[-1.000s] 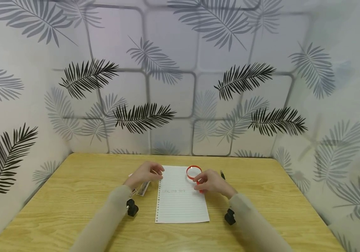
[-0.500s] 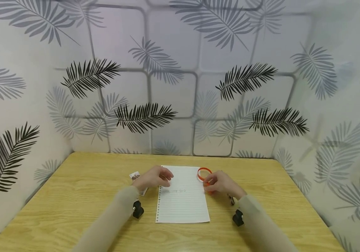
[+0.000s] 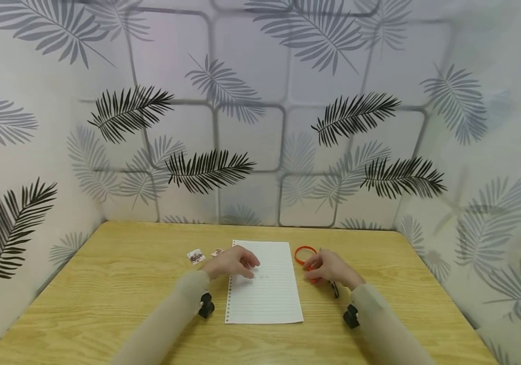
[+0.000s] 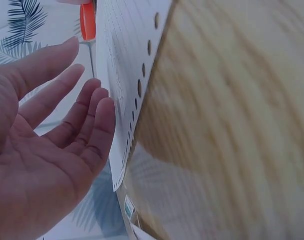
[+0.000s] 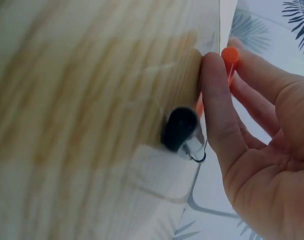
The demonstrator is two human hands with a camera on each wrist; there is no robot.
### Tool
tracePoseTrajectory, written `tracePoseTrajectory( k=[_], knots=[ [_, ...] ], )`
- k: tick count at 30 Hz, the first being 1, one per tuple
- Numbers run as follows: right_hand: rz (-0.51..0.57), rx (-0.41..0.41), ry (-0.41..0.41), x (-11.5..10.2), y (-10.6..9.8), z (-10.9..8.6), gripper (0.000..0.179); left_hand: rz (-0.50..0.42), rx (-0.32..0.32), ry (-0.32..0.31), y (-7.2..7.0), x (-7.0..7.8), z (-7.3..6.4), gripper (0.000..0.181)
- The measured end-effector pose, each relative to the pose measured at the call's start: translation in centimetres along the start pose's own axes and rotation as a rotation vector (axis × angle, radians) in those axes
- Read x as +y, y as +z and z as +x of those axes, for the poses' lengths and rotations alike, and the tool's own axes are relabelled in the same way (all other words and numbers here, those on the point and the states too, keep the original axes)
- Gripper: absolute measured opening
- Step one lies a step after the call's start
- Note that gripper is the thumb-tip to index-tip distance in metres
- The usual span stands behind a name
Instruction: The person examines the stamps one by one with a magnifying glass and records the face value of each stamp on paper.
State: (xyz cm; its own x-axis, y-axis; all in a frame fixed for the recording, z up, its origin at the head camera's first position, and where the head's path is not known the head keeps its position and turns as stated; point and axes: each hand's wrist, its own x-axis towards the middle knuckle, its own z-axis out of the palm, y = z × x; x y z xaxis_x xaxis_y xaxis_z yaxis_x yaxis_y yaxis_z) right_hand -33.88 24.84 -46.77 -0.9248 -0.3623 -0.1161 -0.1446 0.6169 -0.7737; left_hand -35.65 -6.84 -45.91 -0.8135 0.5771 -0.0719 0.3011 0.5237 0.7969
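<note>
1. Right hand (image 3: 329, 267) pinches the orange magnifier (image 3: 305, 253) by its handle, just off the paper's (image 3: 267, 299) right edge — a loose pinch could drop it onto the pen (image 3: 335, 289).
2. Left hand (image 3: 233, 262) lies flat, fingers straight, on the paper's left edge — a nudge could skew the sheet across the desk (image 3: 105, 284).

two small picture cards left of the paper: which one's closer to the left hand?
The smaller card, lying nearest the lined sheet, just beyond the left hand. The other card lies farther left on the table.
</note>
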Motion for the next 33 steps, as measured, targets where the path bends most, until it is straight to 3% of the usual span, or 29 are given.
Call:
tracePoseTrajectory(
  k=[10, 17, 24, 33],
  knots=[
    [0.005, -0.048, 0.000, 0.3, -0.3, 0.1, 0.026, 0.025, -0.039, -0.066, 0.7, -0.4, 0.4, 0.037],
    [0.013, -0.078, -0.034, 0.9, -0.6, 0.5, 0.027, 0.111, -0.126, -0.022, 0.4, 0.0, 0.1, 0.043],
    [0.094, -0.114, -0.046, 1.3, -1.3, 0.3, 0.029, 0.103, -0.115, -0.061, 0.9, -0.3, 0.5, 0.042],
    [0.089, -0.003, -0.109, 1.8, -2.7, -0.6, 0.028, 0.104, -0.104, -0.066, 0.9, -0.2, 0.3, 0.042]
  ],
)
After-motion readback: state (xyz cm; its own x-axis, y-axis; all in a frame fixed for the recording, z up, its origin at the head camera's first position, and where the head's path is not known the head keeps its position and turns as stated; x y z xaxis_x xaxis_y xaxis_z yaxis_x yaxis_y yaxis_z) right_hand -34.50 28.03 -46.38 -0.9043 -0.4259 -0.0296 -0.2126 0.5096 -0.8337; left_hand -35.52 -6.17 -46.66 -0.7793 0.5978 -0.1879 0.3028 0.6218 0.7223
